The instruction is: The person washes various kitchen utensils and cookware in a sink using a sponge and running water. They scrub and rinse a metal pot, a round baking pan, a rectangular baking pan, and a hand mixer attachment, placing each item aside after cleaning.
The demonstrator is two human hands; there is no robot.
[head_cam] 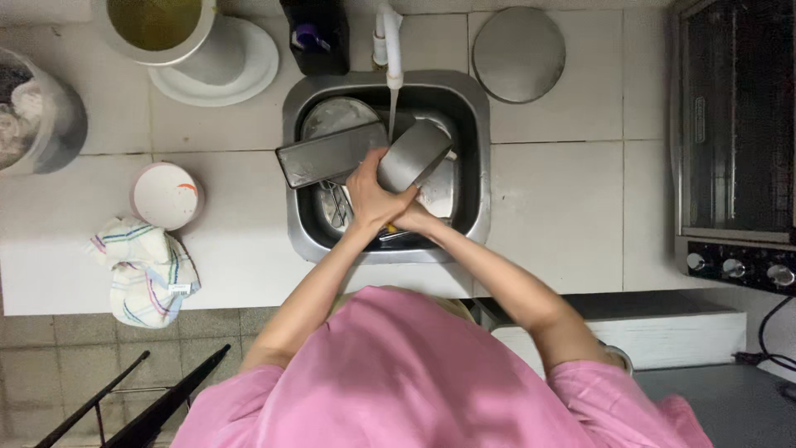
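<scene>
Pot point(414, 154) over sink point(473, 217), tilted under tap point(391, 50) stream. Left hand point(371, 189) clamped on pot wall; right hand point(412, 217) below, grip hidden. Best: keep pot tilted in stream, clear of tray point(327, 155).

Count, sink and counter:
2 hands point(375, 195) point(412, 218), 1 steel pot point(412, 155), 1 loaf pan point(327, 155), 1 round pan in the sink point(336, 116), 1 faucet point(390, 46), 1 round lid point(519, 55), 1 small white bowl point(167, 196), 1 striped cloth point(145, 270), 1 toaster oven point(734, 124).
</scene>
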